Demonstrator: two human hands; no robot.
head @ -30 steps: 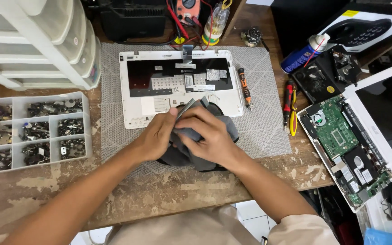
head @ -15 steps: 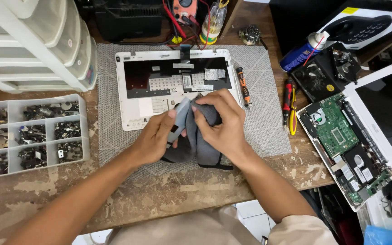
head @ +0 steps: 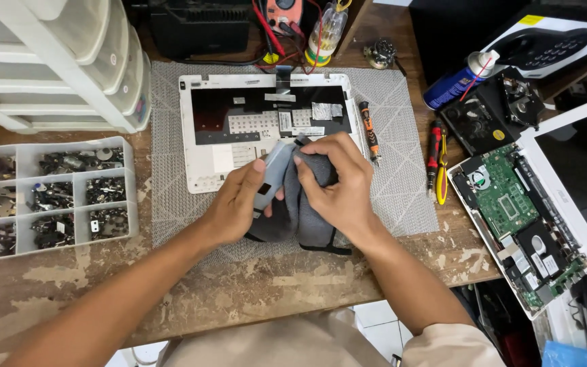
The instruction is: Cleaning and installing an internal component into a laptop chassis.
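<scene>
Fingers of the left hand [head: 236, 204] pinch a grey battery pack [head: 271, 175]; the right hand [head: 338, 187] grips a dark cloth [head: 307, 211] around it. At 12 o'clock sits the open laptop case [head: 202, 153], so a slip could knock it.

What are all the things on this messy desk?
Grey cloth: one, dark grey, mid-desk, held in both hands.
Flat grey part: one, light grey, in the left hand, against the cloth.
Laptop shell: one, white with black inside, on the mat.
Mat: one, grey patterned, under the shell.
Screwdriver: one, orange and black, right of the shell.
Parts tray: one, clear, full of dark bits, left.
Drawers: one stack, white, top left.
Spray can: one, blue, top right.
Circuit board: one, green, right.
Left hand: one, gripping the part.
Right hand: one, gripping the cloth.
</scene>
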